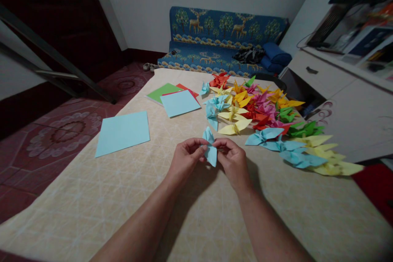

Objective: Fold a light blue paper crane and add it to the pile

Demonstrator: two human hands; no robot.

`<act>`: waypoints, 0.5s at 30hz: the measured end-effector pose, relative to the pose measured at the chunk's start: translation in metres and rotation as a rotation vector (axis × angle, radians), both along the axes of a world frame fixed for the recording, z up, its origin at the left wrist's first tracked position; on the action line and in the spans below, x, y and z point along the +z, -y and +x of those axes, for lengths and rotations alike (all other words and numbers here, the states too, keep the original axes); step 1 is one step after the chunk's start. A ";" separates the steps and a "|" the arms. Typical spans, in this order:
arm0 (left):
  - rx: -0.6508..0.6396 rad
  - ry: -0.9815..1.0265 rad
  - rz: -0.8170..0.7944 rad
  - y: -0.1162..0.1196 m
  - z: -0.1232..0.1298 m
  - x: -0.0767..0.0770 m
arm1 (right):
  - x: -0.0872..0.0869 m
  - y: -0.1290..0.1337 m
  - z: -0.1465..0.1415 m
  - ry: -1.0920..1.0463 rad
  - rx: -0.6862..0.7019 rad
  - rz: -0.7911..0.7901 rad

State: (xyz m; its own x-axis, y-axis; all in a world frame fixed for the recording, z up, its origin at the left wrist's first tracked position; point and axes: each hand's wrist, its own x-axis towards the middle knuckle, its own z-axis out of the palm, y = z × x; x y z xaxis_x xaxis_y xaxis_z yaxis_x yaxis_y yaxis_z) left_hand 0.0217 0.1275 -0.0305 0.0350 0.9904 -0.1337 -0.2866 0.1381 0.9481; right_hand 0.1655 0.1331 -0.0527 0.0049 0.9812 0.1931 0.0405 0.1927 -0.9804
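Observation:
Between my two hands, above the middle of the table, is a light blue paper crane, its two pointed wings spread toward and away from me. My left hand pinches it from the left with thumb and fingers. From the other side my right hand also pinches its middle; the folds under the fingertips are hidden. Just beyond, a blue paper crane and a pale yellow paper crane rest on the table. Right of my hands lies another blue paper crane.
A cream patterned cloth covers the table. A light blue sheet lies at left; a stack of coloured sheets sits farther back. Several bright cranes crowd the right. Beyond stand a blue sofa and a white cabinet.

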 end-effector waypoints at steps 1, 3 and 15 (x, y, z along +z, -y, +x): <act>0.002 0.001 0.000 0.000 0.000 0.000 | -0.001 -0.001 0.000 -0.008 0.003 -0.016; 0.005 0.000 0.002 0.000 -0.001 0.000 | -0.003 -0.002 0.000 -0.010 0.004 -0.030; 0.020 -0.028 -0.001 -0.002 0.001 -0.002 | 0.003 0.001 0.002 0.000 -0.019 -0.039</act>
